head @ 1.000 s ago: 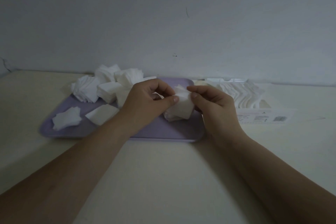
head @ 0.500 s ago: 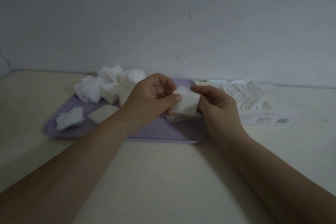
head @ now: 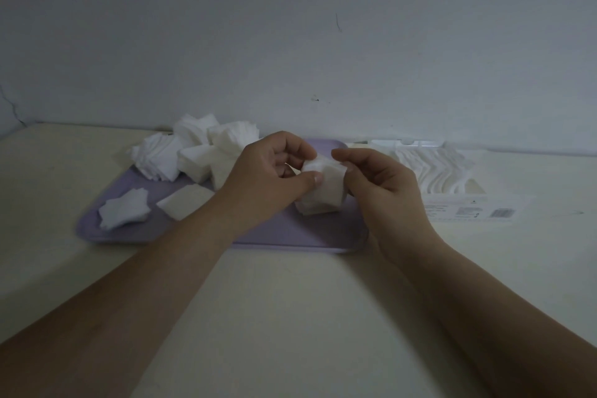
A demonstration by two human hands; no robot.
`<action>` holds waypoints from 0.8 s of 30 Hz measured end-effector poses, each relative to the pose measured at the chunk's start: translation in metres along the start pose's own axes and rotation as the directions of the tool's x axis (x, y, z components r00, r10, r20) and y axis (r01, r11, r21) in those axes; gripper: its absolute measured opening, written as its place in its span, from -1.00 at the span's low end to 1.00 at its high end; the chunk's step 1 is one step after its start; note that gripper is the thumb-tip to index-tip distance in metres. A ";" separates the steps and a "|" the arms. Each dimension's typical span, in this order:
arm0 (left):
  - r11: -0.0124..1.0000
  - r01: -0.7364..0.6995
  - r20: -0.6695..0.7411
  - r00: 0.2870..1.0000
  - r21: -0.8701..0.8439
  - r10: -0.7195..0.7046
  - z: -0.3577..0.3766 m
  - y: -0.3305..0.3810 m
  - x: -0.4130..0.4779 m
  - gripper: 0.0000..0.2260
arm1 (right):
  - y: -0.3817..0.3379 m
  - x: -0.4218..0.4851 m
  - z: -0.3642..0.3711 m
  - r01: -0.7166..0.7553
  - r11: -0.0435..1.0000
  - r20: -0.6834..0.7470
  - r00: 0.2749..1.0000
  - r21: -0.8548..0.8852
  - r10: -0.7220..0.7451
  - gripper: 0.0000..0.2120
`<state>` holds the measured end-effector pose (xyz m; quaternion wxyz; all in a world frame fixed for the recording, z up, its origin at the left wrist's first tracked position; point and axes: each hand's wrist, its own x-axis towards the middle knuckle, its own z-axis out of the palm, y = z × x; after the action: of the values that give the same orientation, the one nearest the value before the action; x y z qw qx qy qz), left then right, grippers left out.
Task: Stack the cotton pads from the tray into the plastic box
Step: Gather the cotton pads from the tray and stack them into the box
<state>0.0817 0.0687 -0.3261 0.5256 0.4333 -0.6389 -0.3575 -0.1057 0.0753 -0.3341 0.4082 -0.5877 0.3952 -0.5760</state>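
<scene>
While left hand (head: 267,178) pinches pads (head: 324,195), right hand (head: 386,192) grips

Everything I see is dim and grey-blue; faint soft shadows lie on the table (head: 290,317), and the far edges bow slightly.

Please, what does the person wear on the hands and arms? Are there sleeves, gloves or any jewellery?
The left hand and the right hand are bare: no gloves, and no ring shows. The forearms are bare too, down to the picture's edge; no sleeve, watch or bracelet is in view. The light is dim, so small marks could be missed.
</scene>
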 end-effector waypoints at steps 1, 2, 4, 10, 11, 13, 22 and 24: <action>1.000 0.001 -0.015 1.000 0.008 -0.001 0.000 0.000 0.000 -0.79 | 0.000 0.000 0.000 -0.002 1.000 0.006 1.000 -0.001 0.002 -0.73; 1.000 0.004 -0.023 1.000 0.012 -0.004 0.001 0.000 0.000 -0.79 | 0.000 -0.001 0.001 -0.008 1.000 0.010 1.000 0.003 0.008 -0.74; 1.000 0.006 -0.025 1.000 0.008 -0.006 0.001 0.000 -0.001 -0.78 | -0.001 0.000 0.000 -0.017 1.000 0.002 1.000 0.008 0.017 -0.76; 0.992 0.013 -0.061 0.998 0.127 -0.005 0.004 -0.002 0.000 -0.56 | -0.002 -0.003 0.001 -0.001 1.000 0.063 0.998 0.023 0.000 -0.60; 0.989 0.019 -0.054 0.998 0.146 -0.012 0.004 -0.003 0.000 -0.54 | -0.001 -0.003 0.002 0.015 0.999 0.051 0.999 -0.042 -0.012 -0.58; 0.975 0.010 -0.063 0.998 0.220 0.004 0.004 -0.009 0.001 -0.57 | 0.001 -0.002 0.002 0.044 0.985 0.004 0.999 -0.169 -0.044 -0.66; 0.789 -0.154 0.098 0.988 0.594 0.119 -0.002 -0.020 -0.001 -0.75 | 0.007 -0.003 0.000 0.022 0.885 -0.144 0.984 -0.466 -0.100 -0.70; 0.775 -0.130 0.022 0.989 0.619 0.148 -0.008 -0.017 0.003 -0.82 | 0.009 -0.002 0.000 0.005 0.886 -0.150 0.985 -0.464 -0.084 -0.68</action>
<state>0.0919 0.0595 -0.3391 0.3885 0.5380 -0.7435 -0.0829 -0.1058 0.0742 -0.3435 0.2091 -0.6270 0.5397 -0.5214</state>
